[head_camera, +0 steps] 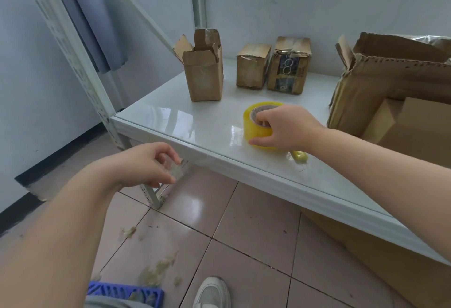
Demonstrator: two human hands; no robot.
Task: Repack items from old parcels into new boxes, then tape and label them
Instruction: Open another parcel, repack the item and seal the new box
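Note:
A yellow roll of packing tape (257, 128) lies flat on the white shelf (195, 122). My right hand (285, 128) grips the tape roll, fingers in its core and thumb at its base. My left hand (148, 165) hovers off the shelf's front edge and pinches a small clear scrap of tape (176, 172). At the back of the shelf stand a small cardboard box with open flaps (203, 73) and two old taped parcels (252, 67) (289, 68).
A large torn cardboard box (380, 83) with flat cardboard inside fills the shelf's right side. A small yellow object (300, 156) lies by my right wrist. On the tiled floor are tape scraps (156, 271), a blue crate (127, 292) and my shoe (212, 293).

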